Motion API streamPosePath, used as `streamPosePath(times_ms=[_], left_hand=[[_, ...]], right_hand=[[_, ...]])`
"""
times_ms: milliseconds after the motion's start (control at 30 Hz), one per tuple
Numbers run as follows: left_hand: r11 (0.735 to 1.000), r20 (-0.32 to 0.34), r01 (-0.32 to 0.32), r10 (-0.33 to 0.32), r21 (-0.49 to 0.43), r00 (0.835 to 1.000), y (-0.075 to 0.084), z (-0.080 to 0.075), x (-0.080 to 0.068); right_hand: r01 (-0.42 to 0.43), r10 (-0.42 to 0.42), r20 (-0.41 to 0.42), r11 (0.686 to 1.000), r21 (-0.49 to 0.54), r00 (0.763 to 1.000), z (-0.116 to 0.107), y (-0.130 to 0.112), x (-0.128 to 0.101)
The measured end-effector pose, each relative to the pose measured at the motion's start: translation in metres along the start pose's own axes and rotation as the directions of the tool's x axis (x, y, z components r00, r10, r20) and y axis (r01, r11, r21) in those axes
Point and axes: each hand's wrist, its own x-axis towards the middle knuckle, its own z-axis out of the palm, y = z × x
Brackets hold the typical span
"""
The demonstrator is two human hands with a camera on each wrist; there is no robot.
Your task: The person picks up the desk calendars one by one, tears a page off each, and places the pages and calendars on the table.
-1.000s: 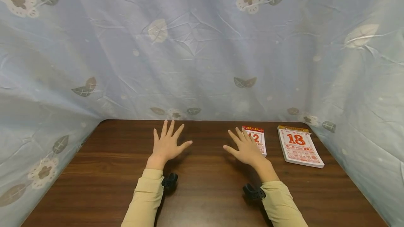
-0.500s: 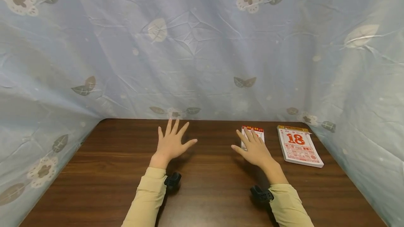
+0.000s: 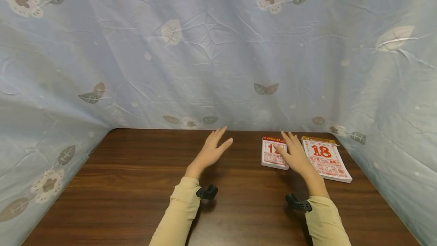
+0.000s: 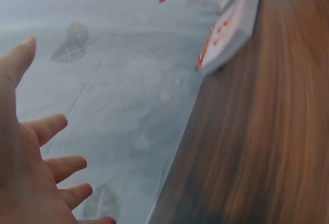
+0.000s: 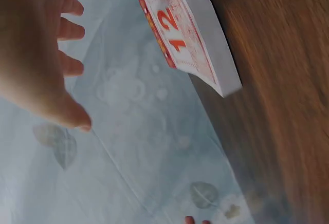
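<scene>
Two tear-off calendars lie on the right of the table. The smaller calendar (image 3: 272, 156) shows a red 12; the larger calendar (image 3: 327, 156) shows a red 18. My right hand (image 3: 296, 156) hovers between them, fingers extended, covering part of both in the head view. In the right wrist view the small calendar (image 5: 185, 34) lies apart from my right hand (image 5: 38, 54). To the left of the small calendar, my left hand (image 3: 208, 152) is held above the table with its fingers stretched out and nothing in it. The left wrist view shows my left hand (image 4: 31, 167) with spread fingers.
The dark wood table (image 3: 136, 185) runs up to a pale blue patterned cloth (image 3: 211, 48) at the back and sides. Each wrist carries a black strap mount, a left one (image 3: 207, 193) and a right one (image 3: 297, 203).
Both hands have shifted to the right. My right hand has passed from over the small calendar to the gap beside the large one, and my left hand has turned sideways. The calendars lie still.
</scene>
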Motion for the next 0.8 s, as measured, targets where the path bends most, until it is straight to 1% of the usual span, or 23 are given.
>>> streamPosePath(times_ms=[33,100,167,200,267,333,367,433,500,567,633,700,800], left_hand=[[0.998,0.008,-0.005,0.006,-0.056,1.0,0.001,0.004,0.003],[0.989,0.033,0.022,-0.017,-0.144,0.999,0.003,0.011,0.01],[0.969,0.062,0.059,-0.045,-0.238,0.997,0.005,0.018,0.016],[0.956,0.073,0.075,-0.057,-0.283,0.996,0.005,0.022,0.019],[0.923,0.101,0.12,-0.089,-0.365,0.991,0.007,0.03,0.025],[0.881,0.125,0.145,-0.098,-0.449,0.987,0.008,0.038,0.031],[0.857,0.138,0.159,-0.104,-0.49,0.985,0.008,0.042,0.035],[0.802,0.166,0.191,-0.116,-0.566,0.979,0.009,0.051,0.039],[0.735,0.189,0.22,-0.126,-0.641,0.974,0.008,0.058,0.044],[0.66,0.212,0.249,-0.138,-0.709,0.968,0.007,0.066,0.047],[0.578,0.231,0.274,-0.148,-0.769,0.962,0.007,0.073,0.049],[0.5,0.256,0.298,-0.152,-0.813,0.955,0.007,0.08,0.051],[0.403,0.289,0.326,-0.15,-0.855,0.945,0.007,0.089,0.053]], right_hand=[[-0.01,0.01,-0.007,1.0,0.027,1.0,-0.002,0.003,0.0],[-0.029,0.031,-0.018,0.997,0.077,0.999,-0.004,0.009,0.002],[-0.057,0.061,-0.02,0.989,0.134,0.998,-0.008,0.012,0.003],[-0.081,0.085,-0.013,0.982,0.171,0.996,-0.009,0.013,0.003],[-0.133,0.134,0.014,0.957,0.257,0.991,-0.013,0.015,0.003],[-0.184,0.177,0.051,0.919,0.348,0.983,-0.016,0.016,0.003],[-0.21,0.195,0.078,0.895,0.394,0.978,-0.016,0.017,0.003],[-0.245,0.213,0.121,0.843,0.479,0.97,-0.017,0.019,0.003],[-0.269,0.221,0.153,0.788,0.554,0.963,-0.015,0.022,0.004],[-0.292,0.224,0.188,0.726,0.623,0.956,-0.012,0.025,0.004],[-0.317,0.234,0.214,0.675,0.667,0.948,-0.008,0.027,0.006],[-0.336,0.239,0.237,0.638,0.693,0.942,-0.004,0.03,0.006],[-0.358,0.252,0.255,0.609,0.708,0.934,0.002,0.032,0.007]])
